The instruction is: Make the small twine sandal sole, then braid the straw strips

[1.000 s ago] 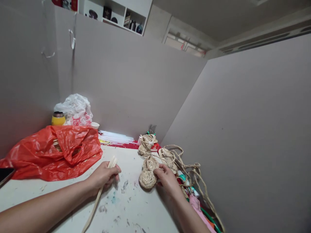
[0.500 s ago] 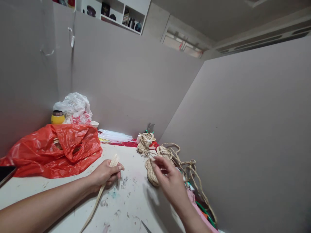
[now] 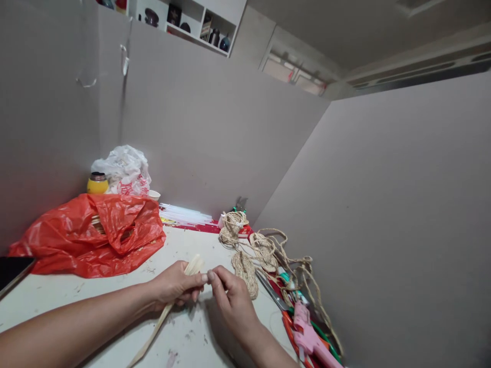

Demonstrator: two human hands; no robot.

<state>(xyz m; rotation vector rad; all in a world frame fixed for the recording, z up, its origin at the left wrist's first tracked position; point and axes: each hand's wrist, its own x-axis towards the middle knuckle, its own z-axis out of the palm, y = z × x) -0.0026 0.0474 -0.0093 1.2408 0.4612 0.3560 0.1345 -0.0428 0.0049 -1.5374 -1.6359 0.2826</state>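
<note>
My left hand (image 3: 177, 287) is closed around a bundle of pale flat strips (image 3: 164, 314) that run from its fingertips down toward the near table edge. My right hand (image 3: 229, 296) has its fingers pinched together at the top end of the strips, touching my left fingertips; whether it grips a strip I cannot make out. Just right of my hands lies a woven twine piece (image 3: 246, 271) on the paint-stained white table (image 3: 115, 301).
A red plastic bag (image 3: 95, 232) lies at the left, with a white bag (image 3: 123, 171) and a yellow jar (image 3: 97, 184) behind it. Twine coils (image 3: 233, 227), loose cord (image 3: 299, 268), scissors (image 3: 274, 296) and a pink glue gun (image 3: 309, 337) line the right wall. Clear sticks (image 3: 184, 215) lie at the back.
My right hand left the woven twine piece and moved left to meet my left hand at the strips' end. My left hand shifted slightly right with the strips.
</note>
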